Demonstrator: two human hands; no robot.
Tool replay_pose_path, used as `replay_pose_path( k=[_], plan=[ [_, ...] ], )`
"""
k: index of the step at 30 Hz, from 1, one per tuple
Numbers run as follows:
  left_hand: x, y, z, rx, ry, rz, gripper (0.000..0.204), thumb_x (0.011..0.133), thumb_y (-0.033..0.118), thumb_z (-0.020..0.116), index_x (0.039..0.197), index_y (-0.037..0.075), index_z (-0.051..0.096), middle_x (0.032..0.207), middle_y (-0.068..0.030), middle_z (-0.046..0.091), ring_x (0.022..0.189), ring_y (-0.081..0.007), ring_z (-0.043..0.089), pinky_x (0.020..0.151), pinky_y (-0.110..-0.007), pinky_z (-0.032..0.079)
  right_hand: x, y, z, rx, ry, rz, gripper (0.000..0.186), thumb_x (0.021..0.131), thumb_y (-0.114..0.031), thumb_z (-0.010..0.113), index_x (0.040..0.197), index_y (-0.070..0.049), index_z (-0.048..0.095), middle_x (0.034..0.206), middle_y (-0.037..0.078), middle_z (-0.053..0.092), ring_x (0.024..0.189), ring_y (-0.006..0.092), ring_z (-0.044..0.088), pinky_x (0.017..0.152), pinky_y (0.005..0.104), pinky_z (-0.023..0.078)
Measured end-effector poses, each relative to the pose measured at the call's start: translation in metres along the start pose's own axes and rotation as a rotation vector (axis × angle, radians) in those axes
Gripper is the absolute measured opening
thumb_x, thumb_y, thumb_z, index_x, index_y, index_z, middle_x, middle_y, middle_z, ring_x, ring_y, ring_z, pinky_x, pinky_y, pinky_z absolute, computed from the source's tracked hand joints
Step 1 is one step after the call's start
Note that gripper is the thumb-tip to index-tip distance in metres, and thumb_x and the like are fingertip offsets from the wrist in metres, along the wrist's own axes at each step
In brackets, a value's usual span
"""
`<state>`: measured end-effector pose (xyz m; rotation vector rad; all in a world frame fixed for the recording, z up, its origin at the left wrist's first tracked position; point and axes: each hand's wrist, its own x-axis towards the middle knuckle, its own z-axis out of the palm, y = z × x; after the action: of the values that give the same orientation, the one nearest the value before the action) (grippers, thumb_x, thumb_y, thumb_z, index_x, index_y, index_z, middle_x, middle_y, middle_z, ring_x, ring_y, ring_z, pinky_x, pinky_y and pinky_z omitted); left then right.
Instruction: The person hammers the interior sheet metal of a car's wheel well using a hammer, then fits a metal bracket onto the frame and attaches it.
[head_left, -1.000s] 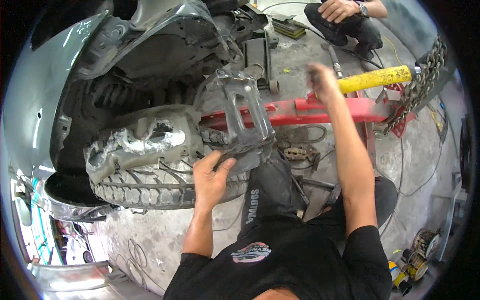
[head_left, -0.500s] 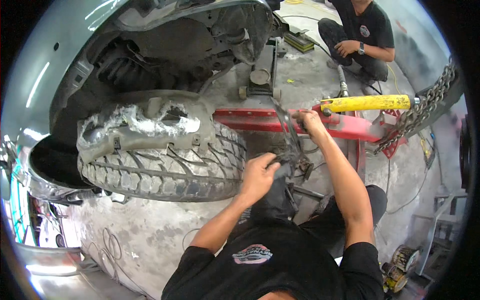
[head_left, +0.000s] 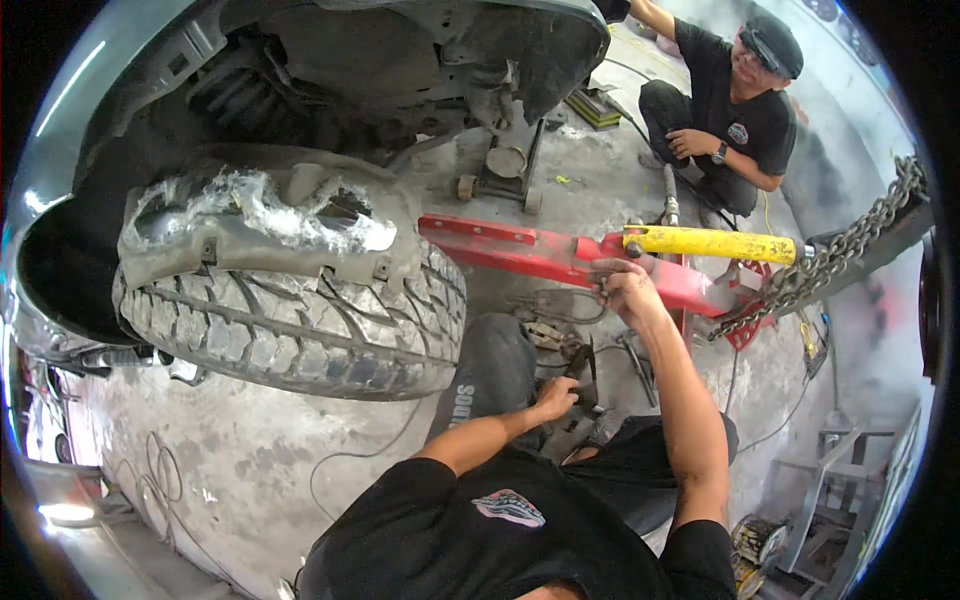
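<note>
The fingers of the left hand (head_left: 557, 398) are closed on the near end of a dark part (head_left: 583, 370), which is held tilted, low to the right of the tire (head_left: 290, 345). The fingers of the right hand (head_left: 628, 290) are bent, farther right of the tire and higher than the left hand; I cannot tell whether they pinch anything. Behind that hand a red beam (head_left: 500, 236) starts just beside the tire's right side and runs away from it. A yellow cylinder (head_left: 710, 242) lies along the beam, and a heavy chain (head_left: 850, 260) hangs at its far end, well apart from the tire. Resting on top of the tire is a gray curved cover (head_left: 300, 265), torn, with white frayed patches. Beyond the tire, a round-topped stand (head_left: 506, 162) on small wheels stands on the floor (head_left: 300, 430). Farther beyond, to the tire's right, a co-worker (head_left: 735, 125) crouches, one hand by a knee and the other arm raised. Cable loops (head_left: 160, 480) lie on the near side of the tire.
</note>
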<state>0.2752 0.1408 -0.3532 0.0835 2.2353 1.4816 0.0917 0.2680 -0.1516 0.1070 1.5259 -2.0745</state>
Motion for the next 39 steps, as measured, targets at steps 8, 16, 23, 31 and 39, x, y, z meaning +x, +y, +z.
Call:
replay_pose_path(
  k=[8, 16, 23, 31, 39],
  plan=[
    [0.011, 0.085, -0.079, -0.172, 0.477, 0.285, 0.037, 0.099, 0.017, 0.06, 0.132, 0.001, 0.062, 0.132, -0.0196, 0.064, 0.121, -0.032, 0.062, 0.107, -0.041, 0.045, -0.007, -0.032, 0.032, -0.17, -0.086, -0.19, 0.071, 0.07, -0.004, 0.054, 0.14, 0.006, 0.052, 0.126, 0.02, 0.069, 0.105, 0.0242, 0.068, 0.086, 0.0319, 0.054],
    [-0.001, 0.212, -0.203, 0.057, 0.74, 0.738, 0.03, 0.091, 0.004, 0.066, 0.121, 0.003, 0.07, 0.118, -0.0165, 0.067, 0.113, -0.037, 0.059, 0.102, -0.043, 0.046, -0.034, -0.056, 0.068, -0.352, -0.166, -0.283, 0.079, 0.072, -0.002, 0.054, 0.151, -0.001, 0.044, 0.122, 0.016, 0.069, 0.099, 0.016, 0.066, 0.087, 0.0293, 0.054],
    [-0.004, 0.209, -0.208, 0.159, 0.705, 0.768, 0.022, 0.086, 0.002, 0.07, 0.106, 0.004, 0.076, 0.108, -0.0109, 0.069, 0.105, -0.0337, 0.06, 0.096, -0.042, 0.047, -0.046, -0.068, 0.08, -0.367, -0.256, -0.34, 0.093, 0.073, 0.001, 0.054, 0.162, -0.006, 0.027, 0.128, 0.018, 0.066, 0.092, 0.0137, 0.065, 0.083, 0.03, 0.055],
    [0.006, 0.217, -0.214, -0.406, 0.702, 0.68, 0.015, 0.095, 0.005, 0.067, 0.108, 0.0, 0.071, 0.096, -0.0073, 0.073, 0.086, -0.0208, 0.068, 0.082, -0.035, 0.054, -0.044, -0.089, 0.091, -0.205, -0.243, -0.375, 0.086, 0.078, 0.004, 0.054, 0.16, -0.001, 0.029, 0.129, 0.021, 0.067, 0.096, 0.0181, 0.07, 0.086, 0.0316, 0.058],
    [0.048, 0.276, -0.296, -1.289, 0.771, 0.829, 0.023, 0.091, 0.005, 0.074, 0.112, -0.004, 0.069, 0.105, -0.011, 0.073, 0.093, -0.0168, 0.069, 0.081, -0.031, 0.055, -0.039, -0.09, 0.065, -0.24, -0.079, -0.252, 0.062, 0.079, 0.0, 0.06, 0.141, 0.006, 0.052, 0.122, 0.024, 0.068, 0.103, 0.0318, 0.072, 0.092, 0.0379, 0.059]
  ],
)
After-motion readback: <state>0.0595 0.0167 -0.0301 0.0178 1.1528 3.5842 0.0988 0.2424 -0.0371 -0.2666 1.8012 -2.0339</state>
